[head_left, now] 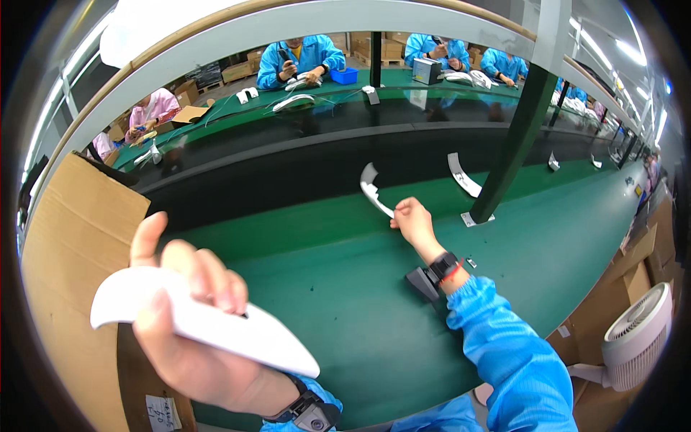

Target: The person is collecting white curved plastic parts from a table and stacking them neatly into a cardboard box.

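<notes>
Left hand (191, 324) raised close to the camera, fingers wrapped over the top and thumb up behind, gripping a long curved white plastic piece (209, 324) that runs from lower right to upper left, well above the table. Right hand (414, 219) reaches far forward, fingers pinched narrow on the near end of a second curved white strip (372, 189); the strip's far end sits at the near edge of the black conveyor belt (288, 169), its near end over the green table (345, 288). Green surface between the two hands lies open, broad room to move. A small dark block (419, 281) sits on the table just under the right wrist, beside the watch and blue sleeve. A green post (512, 129) stands to the right of the right hand, its base plate near the belt edge; another white strip (463, 174) lies just left of the post. Cardboard box (72, 266) presses in at the left edge, hard beside the left hand. White fan (637, 331) low at the right, past the table's rim. Across the belt, people in blue coats (299, 57) work at the far bench.
</notes>
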`<control>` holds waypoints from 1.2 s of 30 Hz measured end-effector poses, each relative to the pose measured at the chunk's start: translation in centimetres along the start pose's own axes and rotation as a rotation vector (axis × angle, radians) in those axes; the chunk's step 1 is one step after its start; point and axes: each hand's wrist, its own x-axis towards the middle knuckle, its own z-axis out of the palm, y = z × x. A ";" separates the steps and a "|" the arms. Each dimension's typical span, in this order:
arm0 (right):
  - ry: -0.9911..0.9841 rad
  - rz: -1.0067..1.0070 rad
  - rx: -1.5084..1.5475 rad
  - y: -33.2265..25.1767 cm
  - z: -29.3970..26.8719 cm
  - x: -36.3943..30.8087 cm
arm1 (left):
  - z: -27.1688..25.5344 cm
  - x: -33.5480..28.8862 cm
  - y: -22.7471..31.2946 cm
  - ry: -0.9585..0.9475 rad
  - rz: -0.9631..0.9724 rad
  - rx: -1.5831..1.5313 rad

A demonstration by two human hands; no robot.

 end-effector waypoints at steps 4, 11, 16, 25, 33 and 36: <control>-0.057 -0.058 0.141 -4.6 -2.3 -4.8 | 1.0 0.6 -4.1 0.019 -0.196 0.291; 0.201 -0.792 -0.103 -12.6 -4.0 -13.2 | 0.5 1.2 -8.9 0.144 -0.330 0.299; 0.122 -0.860 0.031 -13.2 -5.6 -14.5 | 0.5 1.5 -8.9 0.101 -0.114 0.241; -0.090 -0.669 0.272 -14.6 -6.9 -15.3 | 2.0 0.5 -7.5 0.004 -0.081 0.225; -0.719 -0.114 0.647 -17.1 -10.6 -17.0 | 3.1 -0.8 -6.9 -0.162 -0.243 0.383; -0.862 0.055 0.771 -16.6 -11.8 -16.2 | 3.7 -1.1 -6.6 -0.179 -0.306 0.380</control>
